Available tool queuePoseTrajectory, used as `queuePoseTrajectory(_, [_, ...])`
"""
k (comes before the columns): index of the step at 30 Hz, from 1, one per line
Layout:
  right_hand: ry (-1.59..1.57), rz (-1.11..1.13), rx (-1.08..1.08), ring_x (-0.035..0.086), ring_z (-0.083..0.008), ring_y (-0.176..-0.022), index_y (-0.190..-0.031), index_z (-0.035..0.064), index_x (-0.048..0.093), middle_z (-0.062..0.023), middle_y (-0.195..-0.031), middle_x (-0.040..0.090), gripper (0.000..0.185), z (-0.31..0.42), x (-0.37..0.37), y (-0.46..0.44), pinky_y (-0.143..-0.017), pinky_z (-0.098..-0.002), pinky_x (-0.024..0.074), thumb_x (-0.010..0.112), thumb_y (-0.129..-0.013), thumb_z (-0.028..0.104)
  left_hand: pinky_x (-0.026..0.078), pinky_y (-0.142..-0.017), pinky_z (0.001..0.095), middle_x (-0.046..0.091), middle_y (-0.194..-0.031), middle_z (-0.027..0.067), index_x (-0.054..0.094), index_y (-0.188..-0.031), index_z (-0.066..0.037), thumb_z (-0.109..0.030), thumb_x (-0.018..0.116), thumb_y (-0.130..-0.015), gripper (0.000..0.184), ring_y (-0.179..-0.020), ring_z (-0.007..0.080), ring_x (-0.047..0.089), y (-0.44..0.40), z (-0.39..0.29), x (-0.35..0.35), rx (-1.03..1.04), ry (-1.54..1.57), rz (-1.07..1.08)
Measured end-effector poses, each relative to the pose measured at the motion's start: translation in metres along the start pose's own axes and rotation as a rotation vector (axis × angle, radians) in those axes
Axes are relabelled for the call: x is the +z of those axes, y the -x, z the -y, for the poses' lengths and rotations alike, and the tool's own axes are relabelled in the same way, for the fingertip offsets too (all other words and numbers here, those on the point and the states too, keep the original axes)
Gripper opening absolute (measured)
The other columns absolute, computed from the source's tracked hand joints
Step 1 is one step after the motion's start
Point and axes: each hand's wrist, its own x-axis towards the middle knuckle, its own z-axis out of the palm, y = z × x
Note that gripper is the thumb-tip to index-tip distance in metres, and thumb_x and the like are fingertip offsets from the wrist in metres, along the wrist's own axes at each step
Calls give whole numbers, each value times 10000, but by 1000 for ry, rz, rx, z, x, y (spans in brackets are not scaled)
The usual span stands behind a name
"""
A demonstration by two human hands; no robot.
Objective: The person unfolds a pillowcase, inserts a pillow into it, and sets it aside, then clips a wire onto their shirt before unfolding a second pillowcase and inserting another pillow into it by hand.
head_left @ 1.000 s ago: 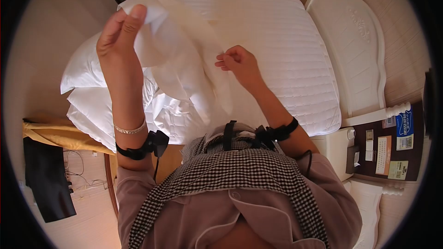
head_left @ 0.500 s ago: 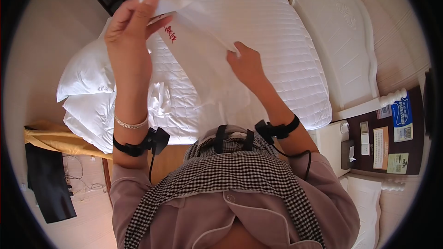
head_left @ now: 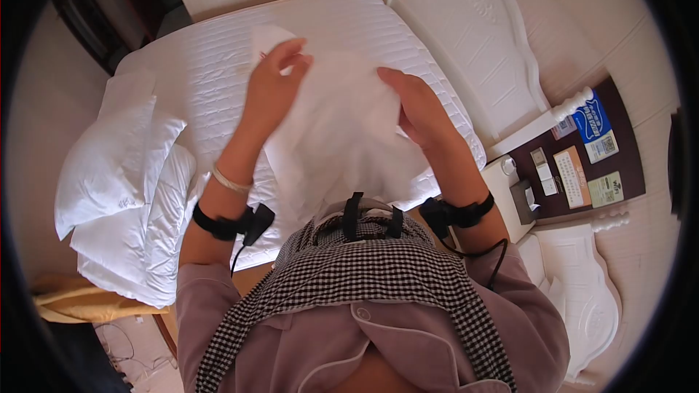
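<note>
A piece of white bed linen (head_left: 328, 116) hangs loosely in front of me, over the bed; whether it is a sheet or a pillowcase I cannot make out. Its near end falls toward my apron. My left hand (head_left: 277, 87) is closed on the upper left part of the linen, with a corner sticking up past the fingers and a bit of red print beside them. At the linen's right edge, my right hand (head_left: 422, 109) has its fingers bent around the fabric, partly hidden by it.
Beneath the linen lies a white quilted mattress (head_left: 218, 73). Pillows (head_left: 109, 167) and a folded duvet are heaped at its left side. A carved white headboard (head_left: 466, 36) stands at the right, near a dark nightstand (head_left: 626, 167) with cards on it.
My left hand has come down and right, closer to my right hand, which has moved slightly right. The linen has gone from stretched diagonally to hanging in loose folds. My view has turned.
</note>
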Motion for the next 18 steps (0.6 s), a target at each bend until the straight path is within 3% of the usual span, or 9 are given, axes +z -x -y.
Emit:
queuePoseTrajectory(1, [3, -15, -3, 633, -181, -802, -988, -44, 583, -84, -936, 647, 294, -1, 3, -1, -713, -338, 521, 510, -931, 235, 477, -854, 277, 644, -1071, 96, 614, -1137, -34, -171, 628, -879, 293, -987, 150, 604, 13, -22, 11, 24, 1, -16])
queuePoseTrajectory(3, [-341, 88, -72, 613, -225, -964, -1067, -83, 511, -142, -1017, 617, 319, -3, 8, -5, -832, -347, 510, 459, -947, 208, 476, -862, 295, 628, -1119, 111, 573, -1200, -46, -165, 639, -863, 364, -1014, 192, 605, 29, -42, 18, -13, 71, 97])
queuePoseTrajectory(5, [-385, 49, -96, 612, -232, -965, -1084, -80, 500, -149, -1035, 610, 313, -6, 17, -9, -843, -361, 507, 447, -951, 198, 474, -875, 320, 607, -1154, 118, 507, -1274, -59, -144, 652, -839, 466, -1016, 245, 605, 38, -48, 22, 164, -120, 170])
queuePoseTrajectory(8, [-467, 7, -151, 612, -246, -960, -1090, -76, 494, -161, -1048, 603, 304, -9, 29, -8, -863, -377, 504, 435, -954, 189, 466, -895, 342, 579, -1182, 137, 438, -1337, -88, -96, 621, -841, 528, -1026, 274, 594, 48, -44, 33, 274, -350, 27])
queuePoseTrajectory(12, [-472, 25, -250, 614, -254, -965, -1056, -83, 512, -173, -1047, 604, 305, -6, 35, -8, -875, -376, 506, 439, -955, 195, 500, -822, 381, 587, -1134, 199, 475, -1280, -49, -81, 548, -888, 400, -1011, 334, 602, 37, -19, 12, 237, -300, 53])
queuePoseTrajectory(15, [-262, 65, -252, 616, -258, -984, -1047, -90, 524, -191, -1068, 604, 309, -8, 20, -13, -871, -374, 509, 441, -954, 193, 502, -758, 358, 612, -1042, 194, 547, -1171, -35, -25, 495, -905, 271, -900, 311, 627, 29, -17, -5, 208, -240, -123])
queuePoseTrajectory(17, [-184, 49, -258, 621, -257, -972, -1074, -76, 529, -189, -1071, 608, 309, -7, 17, -12, -858, -367, 511, 475, -942, 198, 487, -682, 323, 632, -905, 168, 581, -1067, -36, -17, 483, -916, 181, -742, 287, 616, 23, -24, -15, 251, -238, -194])
queuePoseTrajectory(18, [-104, 28, -272, 626, -255, -960, -1102, -61, 534, -187, -1074, 613, 316, -5, 18, -11, -845, -359, 513, 509, -930, 203, 455, -617, 282, 619, -810, 138, 594, -1009, -43, -45, 486, -929, 135, -620, 228, 555, 20, -28, -16, 245, -214, -190])
